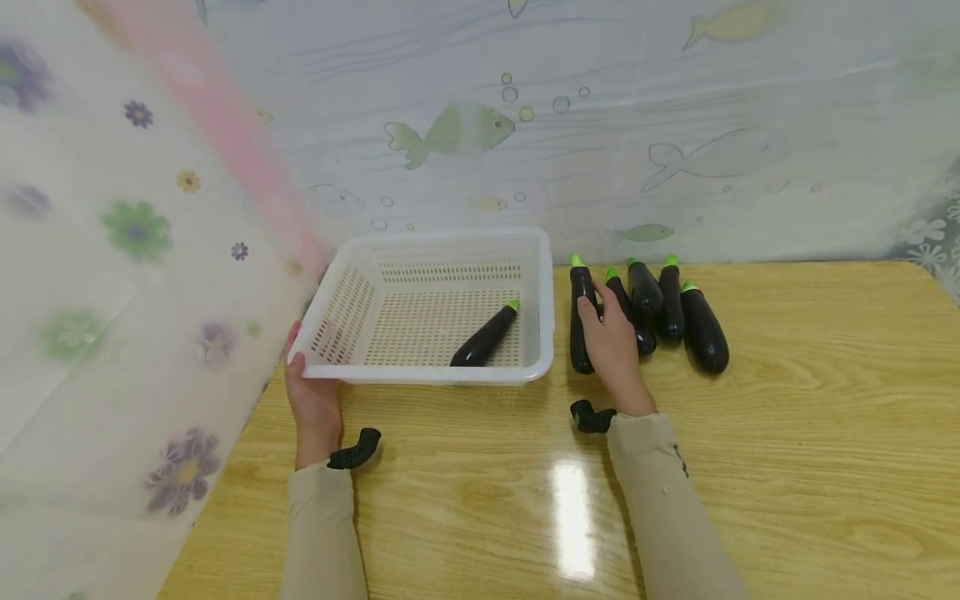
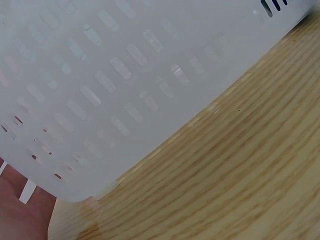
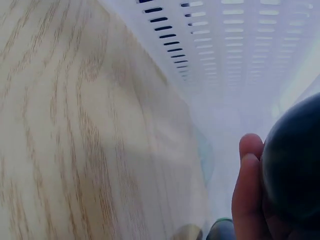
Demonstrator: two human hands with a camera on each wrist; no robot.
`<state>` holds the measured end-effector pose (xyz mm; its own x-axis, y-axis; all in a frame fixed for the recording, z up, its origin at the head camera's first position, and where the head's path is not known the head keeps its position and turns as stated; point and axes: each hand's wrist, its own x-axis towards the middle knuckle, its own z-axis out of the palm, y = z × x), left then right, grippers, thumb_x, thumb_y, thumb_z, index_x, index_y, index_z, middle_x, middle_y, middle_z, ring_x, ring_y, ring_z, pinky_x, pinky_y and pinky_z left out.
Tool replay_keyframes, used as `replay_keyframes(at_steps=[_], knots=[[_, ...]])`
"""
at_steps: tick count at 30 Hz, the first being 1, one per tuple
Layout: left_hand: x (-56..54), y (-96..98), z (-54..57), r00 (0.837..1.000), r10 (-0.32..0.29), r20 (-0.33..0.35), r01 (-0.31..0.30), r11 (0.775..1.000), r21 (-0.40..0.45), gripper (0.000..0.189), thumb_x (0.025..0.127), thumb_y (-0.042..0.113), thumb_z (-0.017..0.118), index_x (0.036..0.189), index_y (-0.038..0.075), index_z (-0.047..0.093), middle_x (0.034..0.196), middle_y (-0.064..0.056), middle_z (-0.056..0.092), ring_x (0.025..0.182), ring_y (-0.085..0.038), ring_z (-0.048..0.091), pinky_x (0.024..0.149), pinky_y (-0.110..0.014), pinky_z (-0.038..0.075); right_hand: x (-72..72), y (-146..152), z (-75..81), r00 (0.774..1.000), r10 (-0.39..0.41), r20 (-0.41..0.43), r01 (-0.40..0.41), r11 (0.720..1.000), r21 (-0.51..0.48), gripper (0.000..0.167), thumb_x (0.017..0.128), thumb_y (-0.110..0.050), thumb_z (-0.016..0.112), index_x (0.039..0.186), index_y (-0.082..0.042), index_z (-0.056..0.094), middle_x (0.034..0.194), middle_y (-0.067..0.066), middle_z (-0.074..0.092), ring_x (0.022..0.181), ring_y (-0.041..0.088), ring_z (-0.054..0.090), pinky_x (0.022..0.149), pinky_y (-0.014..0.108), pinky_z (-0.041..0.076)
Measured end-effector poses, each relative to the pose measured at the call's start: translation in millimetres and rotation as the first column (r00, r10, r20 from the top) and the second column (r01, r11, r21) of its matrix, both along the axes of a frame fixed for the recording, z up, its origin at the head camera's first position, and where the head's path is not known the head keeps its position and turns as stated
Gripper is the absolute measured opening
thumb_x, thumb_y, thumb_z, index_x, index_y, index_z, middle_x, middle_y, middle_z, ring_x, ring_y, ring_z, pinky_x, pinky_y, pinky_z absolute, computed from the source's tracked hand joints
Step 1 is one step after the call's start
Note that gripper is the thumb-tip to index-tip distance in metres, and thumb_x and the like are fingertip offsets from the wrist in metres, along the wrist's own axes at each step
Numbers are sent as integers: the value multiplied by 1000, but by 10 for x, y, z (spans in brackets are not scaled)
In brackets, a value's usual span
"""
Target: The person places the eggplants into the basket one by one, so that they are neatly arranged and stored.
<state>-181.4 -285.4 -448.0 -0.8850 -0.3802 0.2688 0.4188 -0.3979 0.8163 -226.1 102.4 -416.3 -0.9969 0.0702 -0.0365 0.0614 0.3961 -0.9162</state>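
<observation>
My left hand holds the front left corner of a white plastic basket, thumb over its rim and fingers along the outer wall. In the left wrist view the basket's slotted side fills much of the picture, with part of the palm at the lower left. One dark eggplant with a green stem end lies inside the basket. Just right of the basket, my right hand grips another eggplant around its middle. Its rounded end shows beside my fingers in the right wrist view.
Several more eggplants, including a plump one at the outer right, lie side by side right of my right hand. They rest on a wood-grain table. A patterned sheet hangs behind and at the left.
</observation>
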Motion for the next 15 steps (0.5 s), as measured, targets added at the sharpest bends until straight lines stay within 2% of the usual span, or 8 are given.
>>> replay_keyframes(at_steps=[6, 11, 15], knots=[[-4, 8, 8, 1000, 10, 9, -10, 1000, 29, 47, 90, 25, 35, 137, 21, 35, 138, -8, 35, 126, -29, 30, 100, -45, 22, 8, 6, 13, 1000, -5, -6, 5, 999, -43, 57, 92, -49, 29, 143, -27, 16, 143, 7, 28, 125, 29, 32, 96, 50, 29], [-15, 11, 19, 1000, 16, 4, -16, 999, 36, 48, 89, 25, 36, 137, 20, 34, 138, -9, 35, 126, -29, 30, 101, -45, 21, -7, 5, 57, 1000, -16, -20, 14, 997, -82, 49, 95, -35, 24, 143, -27, 14, 146, 0, 19, 129, 24, 25, 100, 47, 23], [-10, 10, 24, 1000, 15, 8, -15, 999, 50, 47, 90, 25, 37, 137, 20, 35, 138, -9, 35, 126, -29, 30, 101, -44, 21, -15, 7, 86, 999, -7, -41, 3, 995, -96, 50, 93, -25, 21, 143, -28, 12, 147, -5, 15, 131, 20, 21, 102, 44, 21]])
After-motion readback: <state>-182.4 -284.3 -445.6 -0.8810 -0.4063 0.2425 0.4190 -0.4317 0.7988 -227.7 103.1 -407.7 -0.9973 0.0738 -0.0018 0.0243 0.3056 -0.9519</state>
